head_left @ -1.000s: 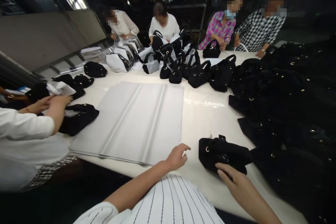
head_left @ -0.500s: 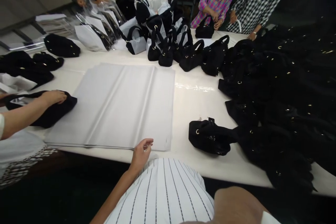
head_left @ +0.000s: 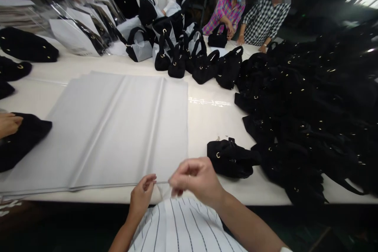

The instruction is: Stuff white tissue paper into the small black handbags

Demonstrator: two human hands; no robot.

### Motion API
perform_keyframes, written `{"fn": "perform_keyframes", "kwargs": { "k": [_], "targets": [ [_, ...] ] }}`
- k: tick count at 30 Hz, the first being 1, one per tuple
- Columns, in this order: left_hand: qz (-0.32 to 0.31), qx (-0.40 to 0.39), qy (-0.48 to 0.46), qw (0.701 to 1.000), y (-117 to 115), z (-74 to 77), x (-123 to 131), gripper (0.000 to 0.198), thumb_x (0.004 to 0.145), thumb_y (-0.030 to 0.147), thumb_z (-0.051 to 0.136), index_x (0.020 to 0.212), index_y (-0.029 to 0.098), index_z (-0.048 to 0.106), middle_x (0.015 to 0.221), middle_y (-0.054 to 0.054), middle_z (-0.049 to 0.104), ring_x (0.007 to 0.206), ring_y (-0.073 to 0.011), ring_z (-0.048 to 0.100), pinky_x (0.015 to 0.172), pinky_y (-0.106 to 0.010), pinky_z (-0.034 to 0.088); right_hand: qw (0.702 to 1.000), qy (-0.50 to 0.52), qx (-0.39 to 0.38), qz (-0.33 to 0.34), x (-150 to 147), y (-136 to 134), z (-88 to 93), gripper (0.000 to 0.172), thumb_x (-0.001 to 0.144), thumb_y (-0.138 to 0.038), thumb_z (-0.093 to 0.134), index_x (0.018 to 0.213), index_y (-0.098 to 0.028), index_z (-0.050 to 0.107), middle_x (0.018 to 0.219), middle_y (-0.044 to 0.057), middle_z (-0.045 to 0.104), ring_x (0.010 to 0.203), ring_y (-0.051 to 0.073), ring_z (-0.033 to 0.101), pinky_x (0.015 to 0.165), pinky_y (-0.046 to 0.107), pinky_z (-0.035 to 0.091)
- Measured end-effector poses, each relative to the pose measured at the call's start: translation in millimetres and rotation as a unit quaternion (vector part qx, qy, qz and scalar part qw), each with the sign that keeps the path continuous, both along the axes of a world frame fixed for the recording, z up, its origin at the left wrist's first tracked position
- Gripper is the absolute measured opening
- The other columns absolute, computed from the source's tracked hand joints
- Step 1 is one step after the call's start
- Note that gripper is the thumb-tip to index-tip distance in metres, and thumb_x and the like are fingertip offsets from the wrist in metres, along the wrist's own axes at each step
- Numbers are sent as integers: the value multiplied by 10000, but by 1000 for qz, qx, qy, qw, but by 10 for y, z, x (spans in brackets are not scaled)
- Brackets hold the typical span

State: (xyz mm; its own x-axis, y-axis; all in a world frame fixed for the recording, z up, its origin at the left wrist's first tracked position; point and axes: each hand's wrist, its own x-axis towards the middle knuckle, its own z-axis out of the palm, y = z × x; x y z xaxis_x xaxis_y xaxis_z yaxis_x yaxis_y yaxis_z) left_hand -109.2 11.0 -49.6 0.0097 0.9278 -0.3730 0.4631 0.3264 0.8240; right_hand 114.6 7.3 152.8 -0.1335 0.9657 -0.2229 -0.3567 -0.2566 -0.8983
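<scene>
A stack of thin pale grey sheets (head_left: 118, 126) with two long creases lies on the white table. My left hand (head_left: 142, 195) is at the front edge of the stack, fingers loosely curled and apart, holding nothing visible. To its right, over the table edge, my right hand (head_left: 197, 181) has its fingertips pressed together beside the stack's near right corner. Whatever is between them is too blurred to make out. A black bag (head_left: 233, 159) with a gold ring lies on its side just beyond my right hand.
A big heap of black bags (head_left: 310, 98) covers the right side. Black bags with handles (head_left: 177, 61) stand at the back, beside plastic-wrapped packs (head_left: 75, 33). Another person's hand (head_left: 10, 124) rests on a black bag (head_left: 26, 138) at the left. Several people stand across the table.
My right hand has come in from the lower right to beside the left, its fingers now together. The view has shifted, and the stack appears lower and farther left.
</scene>
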Motion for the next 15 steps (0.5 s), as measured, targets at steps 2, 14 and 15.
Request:
{"fn": "perform_keyframes", "kwargs": {
  "k": [2, 14, 15],
  "targets": [
    [12, -21, -23, 999, 106, -59, -167, 421, 680, 471, 576, 970, 174, 650, 996, -97, 725, 901, -244, 694, 872, -365, 548, 986, -100, -74, -109, -86, 273, -617, 303, 682, -412, 757, 604, -155, 616, 481, -11, 604, 423, 95, 512, 465, 218, 425],
    [78, 1, -2, 997, 1327, -185, -1714, 506, 558, 563, 622, 940, 233, 649, 998, -60, 729, 992, -316, 668, 976, -464, 499, 735, -625, -216, -149, -755, 1889, -2395, 876, 817, -471, 579, 1453, 26, 237, 1549, 232, 121, 1436, 355, 117, 1137, 521, 142],
    [79, 7, -1, 997, 1387, -230, -1848, 510, 556, 569, 634, 938, 231, 652, 986, -57, 732, 976, -314, 674, 953, -458, 518, 720, -636, -234, -148, -842, 1986, -2441, 861, 840, -480, 539, 1453, 35, 221, 1552, 233, 81, 1441, 356, 80, 1135, 550, 99]
  ]
}}
